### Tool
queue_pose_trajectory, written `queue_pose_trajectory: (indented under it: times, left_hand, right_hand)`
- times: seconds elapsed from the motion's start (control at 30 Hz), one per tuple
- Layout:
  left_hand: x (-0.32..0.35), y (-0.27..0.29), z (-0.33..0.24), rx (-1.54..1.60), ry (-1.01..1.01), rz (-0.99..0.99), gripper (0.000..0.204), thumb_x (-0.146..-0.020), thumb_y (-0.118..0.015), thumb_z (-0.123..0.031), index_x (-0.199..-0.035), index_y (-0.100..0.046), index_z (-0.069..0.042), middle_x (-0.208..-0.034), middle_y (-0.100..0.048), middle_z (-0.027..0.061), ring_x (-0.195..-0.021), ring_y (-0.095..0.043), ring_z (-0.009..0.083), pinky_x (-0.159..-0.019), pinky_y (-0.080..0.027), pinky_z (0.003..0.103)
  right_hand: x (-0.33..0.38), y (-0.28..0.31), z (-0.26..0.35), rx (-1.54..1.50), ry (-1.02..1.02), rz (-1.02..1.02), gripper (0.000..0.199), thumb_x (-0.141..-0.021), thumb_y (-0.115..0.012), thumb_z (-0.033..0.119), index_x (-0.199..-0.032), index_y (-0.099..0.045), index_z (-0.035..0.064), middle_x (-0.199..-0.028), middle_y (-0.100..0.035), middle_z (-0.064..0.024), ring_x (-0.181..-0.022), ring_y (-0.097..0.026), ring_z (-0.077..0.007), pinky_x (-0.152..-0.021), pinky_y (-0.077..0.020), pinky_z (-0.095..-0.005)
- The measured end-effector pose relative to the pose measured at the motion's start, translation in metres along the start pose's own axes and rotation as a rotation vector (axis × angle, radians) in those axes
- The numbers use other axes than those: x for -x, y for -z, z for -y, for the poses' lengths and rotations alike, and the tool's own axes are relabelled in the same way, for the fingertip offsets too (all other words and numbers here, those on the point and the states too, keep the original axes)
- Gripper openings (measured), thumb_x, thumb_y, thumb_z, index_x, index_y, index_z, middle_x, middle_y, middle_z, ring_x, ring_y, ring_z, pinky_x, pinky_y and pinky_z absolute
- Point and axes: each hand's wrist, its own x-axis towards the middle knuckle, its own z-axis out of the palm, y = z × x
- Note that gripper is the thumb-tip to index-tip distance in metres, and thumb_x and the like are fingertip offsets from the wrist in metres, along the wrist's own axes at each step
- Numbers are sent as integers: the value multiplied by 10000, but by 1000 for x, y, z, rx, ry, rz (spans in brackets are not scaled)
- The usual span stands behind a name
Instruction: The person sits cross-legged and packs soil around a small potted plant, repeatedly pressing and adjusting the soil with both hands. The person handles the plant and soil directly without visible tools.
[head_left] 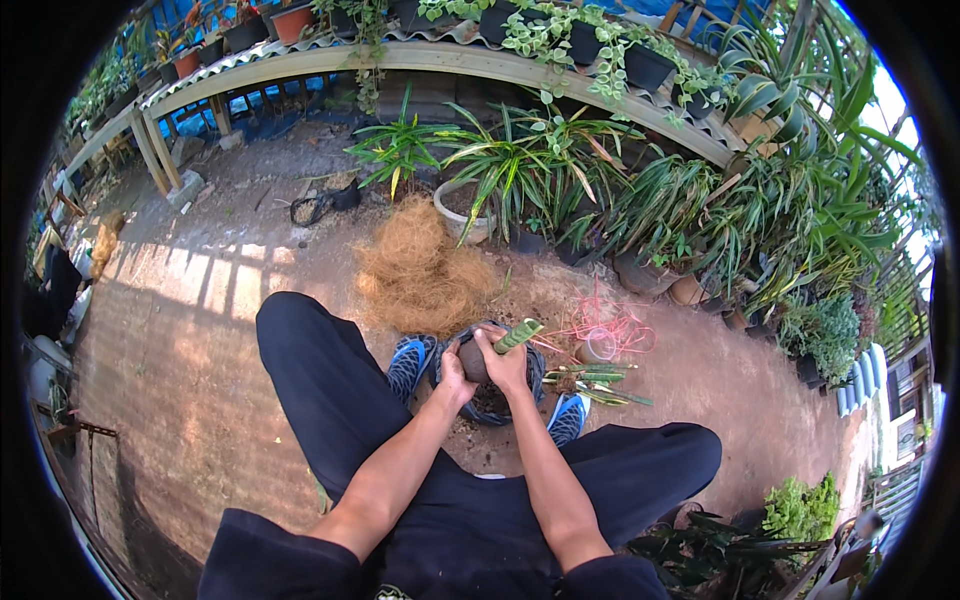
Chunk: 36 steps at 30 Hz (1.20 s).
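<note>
In the head view, my two hands are close together, clasped on one brown ball (472,364). My left hand (456,372) cups its left side; my right hand (504,364) wraps the other side, its thumb toward the top. The ball sits between my palms, over the black bag (488,408); whether it rests on anything inside, I cannot tell, as my hands hide the underside. A green stem (520,334) tilts out beyond my right hand, away to the right.

To hold this well, I judge that even pressure from both palms matters most: the ball looks crumbly, and one hard thumb could split it. The stem is best left free of squeezing, since a bend at its base might loosen it. Staying low over the bag would let it catch any crumbs.

The fiber (413,268) lies ahead of my hands, a little left. The cuttings (602,378) are just right of them, with the pink string (628,330) farther ahead on that side.
</note>
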Motion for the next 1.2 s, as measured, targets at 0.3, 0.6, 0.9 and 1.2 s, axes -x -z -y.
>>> queue_pose_trajectory:
  times: [0.3, 0.6, 0.9, 1.2]
  left_hand:
    - [-6, 13, 4, -106, 46, -59, 315, -1011, -349, -275, -1098, -605, -115, -1051, -670, 53, -935, -672, 204, -857, -544, 397]
    - [15, -12, -6, -200, -163, 70, 458, -1018, -348, -440, -1180, -607, -98, -1148, -654, 72, -1079, -623, 228, -965, -474, 418]
    - [2, 10, 4, -215, -115, 116, 308, -997, -401, -290, -1053, -636, -99, -1005, -692, 65, -917, -678, 198, -816, -544, 375]
    - [6, -7, 2, -98, -88, 2, 411, -1017, -320, -391, -1192, -582, -126, -1152, -655, 55, -1033, -655, 230, -939, -501, 460]
  right_hand:
    - [13, -8, -22, -80, 144, -55, 179, -852, -694, 141, -905, -732, -25, -861, -733, -168, -816, -724, -268, -791, -541, -345]
    - [-2, -11, -3, -53, -468, -260, 470, -859, -695, 436, -953, -732, -24, -892, -726, -201, -877, -714, -284, -818, -523, -363]
    - [13, -2, -16, -14, 69, -37, 256, -844, -712, 224, -945, -735, -9, -814, -721, -168, -801, -719, -248, -751, -536, -335]
    - [2, -14, -13, -26, -311, -283, 402, -834, -725, 390, -902, -743, -6, -733, -706, -167, -703, -686, -202, -691, -512, -351]
